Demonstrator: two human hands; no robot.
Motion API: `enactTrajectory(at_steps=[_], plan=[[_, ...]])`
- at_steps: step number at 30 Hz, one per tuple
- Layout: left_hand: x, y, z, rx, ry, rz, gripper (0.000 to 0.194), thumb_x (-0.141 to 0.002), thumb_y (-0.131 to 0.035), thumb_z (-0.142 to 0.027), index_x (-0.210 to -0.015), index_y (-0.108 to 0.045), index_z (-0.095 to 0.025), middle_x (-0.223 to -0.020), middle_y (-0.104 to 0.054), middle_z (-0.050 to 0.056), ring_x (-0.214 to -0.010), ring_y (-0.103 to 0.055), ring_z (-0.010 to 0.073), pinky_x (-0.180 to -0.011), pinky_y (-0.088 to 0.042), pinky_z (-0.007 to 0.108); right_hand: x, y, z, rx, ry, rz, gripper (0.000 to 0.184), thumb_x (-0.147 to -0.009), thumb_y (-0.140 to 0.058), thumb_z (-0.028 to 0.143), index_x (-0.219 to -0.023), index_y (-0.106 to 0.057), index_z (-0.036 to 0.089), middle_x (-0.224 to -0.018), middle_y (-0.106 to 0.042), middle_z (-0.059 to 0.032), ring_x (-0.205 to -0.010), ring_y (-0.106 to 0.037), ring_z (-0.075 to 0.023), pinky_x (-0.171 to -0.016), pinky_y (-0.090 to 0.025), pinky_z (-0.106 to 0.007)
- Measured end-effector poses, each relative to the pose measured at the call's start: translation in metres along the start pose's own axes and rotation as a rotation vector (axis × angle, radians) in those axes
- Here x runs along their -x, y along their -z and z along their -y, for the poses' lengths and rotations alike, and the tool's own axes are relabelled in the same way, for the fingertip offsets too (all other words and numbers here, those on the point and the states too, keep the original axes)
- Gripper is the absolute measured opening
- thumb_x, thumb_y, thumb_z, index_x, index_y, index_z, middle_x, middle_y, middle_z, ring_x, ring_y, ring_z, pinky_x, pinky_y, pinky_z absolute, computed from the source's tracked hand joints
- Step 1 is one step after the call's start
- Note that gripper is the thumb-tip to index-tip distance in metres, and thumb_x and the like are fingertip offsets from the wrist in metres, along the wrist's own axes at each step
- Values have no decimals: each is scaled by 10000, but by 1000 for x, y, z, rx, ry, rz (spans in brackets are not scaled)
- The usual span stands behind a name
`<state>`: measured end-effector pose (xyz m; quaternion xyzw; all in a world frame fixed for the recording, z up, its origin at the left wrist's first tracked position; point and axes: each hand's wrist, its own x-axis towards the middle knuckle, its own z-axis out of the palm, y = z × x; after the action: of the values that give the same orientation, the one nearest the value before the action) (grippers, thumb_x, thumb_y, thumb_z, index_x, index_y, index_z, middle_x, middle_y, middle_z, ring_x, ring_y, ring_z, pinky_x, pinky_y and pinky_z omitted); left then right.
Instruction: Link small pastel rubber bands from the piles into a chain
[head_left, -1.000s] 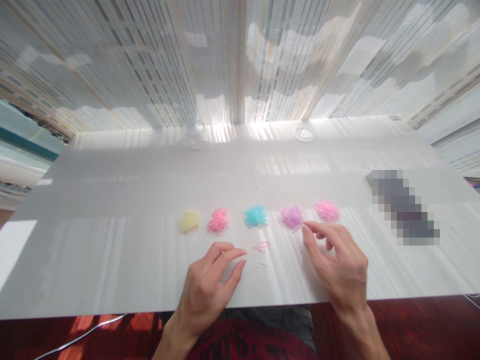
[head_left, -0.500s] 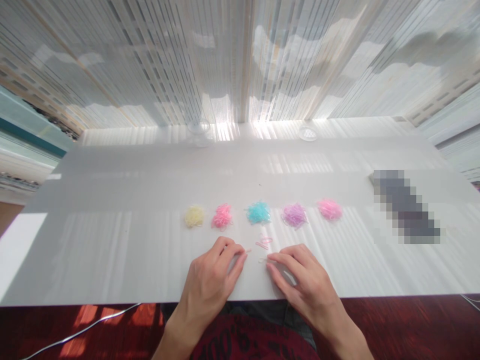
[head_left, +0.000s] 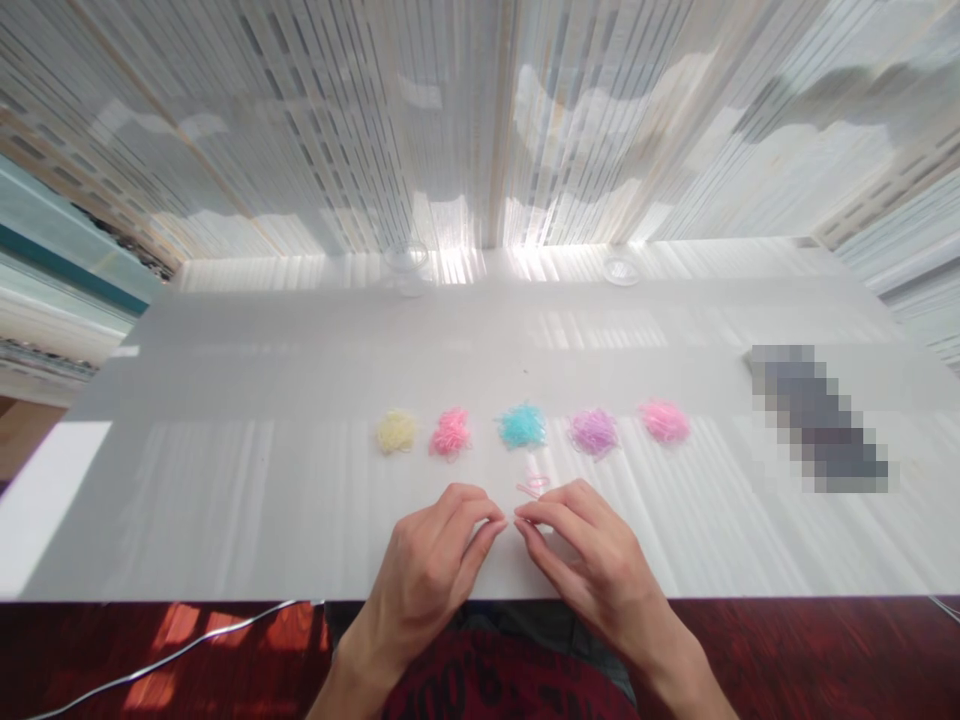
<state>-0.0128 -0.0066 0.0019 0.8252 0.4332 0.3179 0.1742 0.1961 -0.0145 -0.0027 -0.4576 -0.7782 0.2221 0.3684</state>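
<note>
My left hand is closed in a pinch, thumb against forefinger, just above the white table near its front edge. Opposite it, my right hand pinches the same way, and only a small gap parts the two sets of fingertips. A tiny rubber band sits in each pinch, mostly covered by the fingers. A few loose pink rubber bands lie just beyond my right fingers. Farther back is a row of rubber-band piles: yellow, coral pink, turquoise, purple and light pink.
Two clear round containers or lids, one at the left and one at the right, stand along the back edge by the curtain. A dark pixelated object lies on the right. Below runs a white cable.
Both hands have come closer together, the left moving right and the right moving slightly left. My right thumb and forefinger have closed more tightly. The bands at the fingertips are now mostly hidden.
</note>
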Motion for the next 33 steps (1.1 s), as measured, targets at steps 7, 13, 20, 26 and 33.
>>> enactTrajectory(at_steps=[7, 13, 20, 26, 33], plan=[[1, -2, 1, 62, 14, 6, 63, -1048, -576, -165, -1034, -627, -200, -875, -734, 7, -692, -687, 115, -653, -528, 209, 1, 2, 1, -50, -42, -79, 151, -989, -636, 147, -1078, -720, 236, -888, -682, -28, -820, -680, -158, -732, -607, -279], [0, 2, 3, 50, -15, -36, 42, -1022, -628, -156, -1043, -654, -183, -873, -755, 13, -717, -712, 118, -685, -546, 203, 1, 4, 0, -92, -79, -106, 157, -968, -673, 149, -1057, -750, 252, -903, -731, -26, -827, -714, -153, -740, -625, -264], [4, 2, 12, -71, 4, -6, 107, -1031, -603, -159, -1058, -696, -203, -978, -756, 30, -736, -720, 129, -708, -567, 236, -3, 9, 1, -94, -175, -147, 131, -955, -696, 160, -1032, -763, 241, -878, -737, -19, -758, -700, -134, -700, -612, -238], [2, 1, 5, 25, 57, -70, 200, -1025, -645, -236, -1220, -659, -193, -1042, -773, 64, -767, -730, 137, -665, -592, 223, -5, 6, 4, -97, -153, -136, 116, -953, -699, 169, -1018, -763, 241, -874, -739, -18, -730, -694, -130, -699, -616, -241], [-2, 7, 0, 121, 36, -113, 115, -988, -675, -123, -1065, -707, -202, -920, -788, 23, -772, -723, 126, -719, -589, 223, -7, 3, 8, -104, -85, -127, 183, -956, -691, 159, -1106, -739, 252, -890, -723, -19, -747, -692, -134, -711, -623, -255]])
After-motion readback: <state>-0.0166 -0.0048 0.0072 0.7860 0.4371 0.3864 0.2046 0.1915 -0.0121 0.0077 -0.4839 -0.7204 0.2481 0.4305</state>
